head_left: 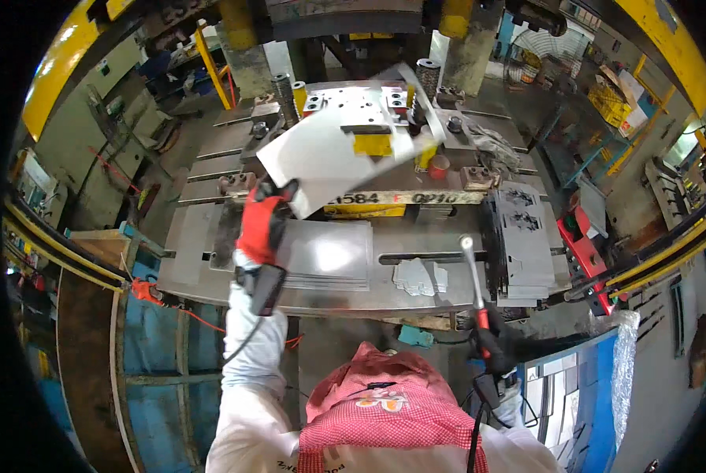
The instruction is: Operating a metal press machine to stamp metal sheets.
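My left hand [262, 224], in a red and black glove, is closed on the near left corner of a flat metal sheet [313, 154]. The sheet is raised and tilted over the press die [440, 195], its far right end blurred. Below it on the press bed lies a stack of shiny metal blanks [329, 254]. In a dark glove, my right hand [491, 345] grips a long rod-shaped tool [474, 274] with a red handle and a round pale tip. The tool points away from me over the bed's near edge, right of some pale scraps [421, 277].
Cut metal parts [522, 252] are piled at the right of the bed. Spring-wrapped guide posts [426, 79] rise from the die, and a red cup [439, 166] sits on it. A red stand [585, 252] is farther right. A blue-framed rack [581, 386] is near my right arm.
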Demonstrator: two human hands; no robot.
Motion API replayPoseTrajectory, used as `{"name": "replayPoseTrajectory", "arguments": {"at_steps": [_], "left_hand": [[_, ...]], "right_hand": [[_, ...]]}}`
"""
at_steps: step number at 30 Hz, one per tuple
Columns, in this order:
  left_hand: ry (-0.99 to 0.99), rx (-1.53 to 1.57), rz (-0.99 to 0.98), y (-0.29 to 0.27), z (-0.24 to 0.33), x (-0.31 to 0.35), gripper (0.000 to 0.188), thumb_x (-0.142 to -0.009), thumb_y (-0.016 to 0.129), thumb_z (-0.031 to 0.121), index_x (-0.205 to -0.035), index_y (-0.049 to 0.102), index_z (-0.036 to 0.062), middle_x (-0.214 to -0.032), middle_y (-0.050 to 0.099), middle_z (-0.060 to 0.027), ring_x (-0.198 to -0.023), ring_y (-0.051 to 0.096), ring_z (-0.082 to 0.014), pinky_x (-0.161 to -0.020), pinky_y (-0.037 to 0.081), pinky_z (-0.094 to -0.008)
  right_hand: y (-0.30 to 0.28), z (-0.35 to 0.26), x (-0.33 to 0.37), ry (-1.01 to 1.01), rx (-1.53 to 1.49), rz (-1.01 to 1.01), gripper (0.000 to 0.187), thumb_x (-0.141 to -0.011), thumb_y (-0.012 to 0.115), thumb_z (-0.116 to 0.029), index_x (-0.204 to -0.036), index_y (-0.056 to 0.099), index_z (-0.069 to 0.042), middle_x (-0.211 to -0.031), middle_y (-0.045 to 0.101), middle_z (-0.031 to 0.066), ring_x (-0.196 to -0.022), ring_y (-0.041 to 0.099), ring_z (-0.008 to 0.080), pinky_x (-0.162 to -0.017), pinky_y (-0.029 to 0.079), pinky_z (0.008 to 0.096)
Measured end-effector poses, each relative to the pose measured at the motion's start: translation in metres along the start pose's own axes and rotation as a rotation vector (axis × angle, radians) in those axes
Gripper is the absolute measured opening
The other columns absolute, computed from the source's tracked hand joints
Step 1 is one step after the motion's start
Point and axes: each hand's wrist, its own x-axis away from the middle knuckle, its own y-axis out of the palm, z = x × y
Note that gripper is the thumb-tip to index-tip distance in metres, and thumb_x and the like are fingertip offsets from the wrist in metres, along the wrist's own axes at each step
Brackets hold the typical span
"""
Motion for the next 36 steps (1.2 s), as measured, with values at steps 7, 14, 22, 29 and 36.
{"name": "replayPoseTrajectory", "arguments": {"at_steps": [7,14,22,29,36], "left_hand": [[-0.146,-0.388,-0.544,-0.065,0.062,-0.019,0.032,-0.068,0.059,0.008,-0.099,0.061,0.0021,-0.079,0.063,-0.0037,-0.067,0.053,-0.0101,-0.061,0.044,-0.0259],[-0.121,-0.231,-0.898,-0.049,0.018,-0.057,0.028,-0.066,0.059,0.011,-0.093,0.064,0.0034,-0.08,0.063,-0.0072,-0.072,0.055,-0.0138,-0.072,0.044,-0.0265],[-0.522,0.863,-0.565,-0.022,-0.052,-0.093,0.054,-0.087,0.041,0.048,-0.115,0.05,0.0033,-0.101,0.059,-0.0145,-0.093,0.057,-0.0281,-0.082,0.047,-0.038],[-0.481,0.991,-0.329,0.016,-0.082,0.0,0.057,-0.086,0.037,0.053,-0.123,0.041,0.0099,-0.11,0.056,-0.012,-0.093,0.057,-0.0257,-0.078,0.048,-0.0397],[-0.497,1.237,-0.358,0.074,-0.051,0.015,0.043,-0.093,0.036,0.033,-0.12,0.039,0.0007,-0.115,0.051,-0.0202,-0.107,0.051,-0.0276,-0.094,0.04,-0.0382]], "right_hand": [[0.06,-0.066,-0.03,0.052,0.282,-0.484,0.073,-0.064,0.06,-0.008,-0.132,0.032,-0.003,-0.107,0.055,0.0121,-0.093,0.053,0.0145,-0.081,0.041,0.0266],[0.082,-0.034,-0.039,0.039,0.395,-0.568,0.072,-0.073,0.062,-0.029,-0.132,0.031,-0.003,-0.118,0.048,0.0092,-0.095,0.051,0.0166,-0.086,0.039,0.0312],[0.122,-0.042,-0.039,0.113,-0.159,-0.151,0.065,-0.067,0.061,-0.027,-0.123,0.04,-0.001,-0.085,0.053,0.0069,-0.062,0.051,0.0102,-0.05,0.041,0.0217],[0.133,-0.073,-0.191,-0.075,-0.115,-0.249,0.041,-0.081,0.053,-0.03,-0.115,0.047,-0.007,-0.076,0.046,-0.002,-0.059,0.045,0.0052,-0.049,0.039,0.019],[0.141,-0.074,-0.247,0.08,-0.236,-0.375,0.023,-0.083,0.053,-0.03,-0.095,0.05,-0.01,-0.069,0.046,0.0007,-0.05,0.047,0.0087,-0.034,0.035,0.02]]}}
